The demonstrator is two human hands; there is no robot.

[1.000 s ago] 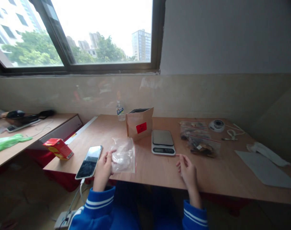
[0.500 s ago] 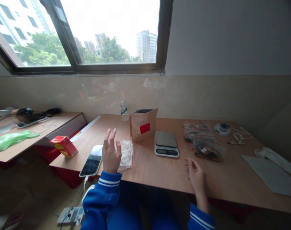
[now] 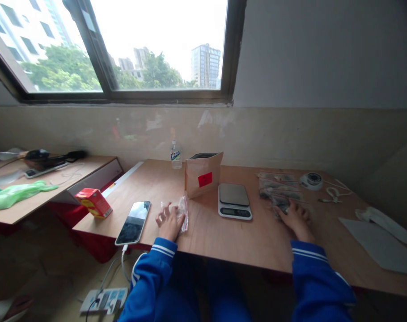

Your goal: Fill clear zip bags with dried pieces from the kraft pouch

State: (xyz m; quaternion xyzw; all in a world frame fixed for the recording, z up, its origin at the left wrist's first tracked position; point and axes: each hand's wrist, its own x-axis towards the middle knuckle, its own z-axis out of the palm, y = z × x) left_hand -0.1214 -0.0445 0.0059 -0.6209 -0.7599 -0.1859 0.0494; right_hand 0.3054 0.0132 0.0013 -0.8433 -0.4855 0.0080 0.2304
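Observation:
My left hand (image 3: 170,222) lies on a clear plastic zip bag (image 3: 184,209), its fingers curled into the crumpled film. On the right, my right hand (image 3: 295,218) presses down over a zip bag of dark pieces (image 3: 281,205), thumb and fingers bent around it and hiding most of it. Another zip bag (image 3: 273,180) with dark contents lies just behind. Between my hands a kitchen scale (image 3: 235,197) rests with its platform bare. Beside it stands a brown paper pouch (image 3: 198,175) with a red label, its top gaping.
A phone (image 3: 133,222) with a plugged-in cable lies left, beside a red carton (image 3: 94,202). A clear bottle (image 3: 175,155) stands near the wall. Far right are a white dome camera (image 3: 311,180) with its cable and a grey sheet (image 3: 374,243). A power strip (image 3: 104,300) is below.
My left hand has come down from the air onto the clear zip bag, which is now bunched up. My right hand has moved right and forward onto the bag of dark pieces.

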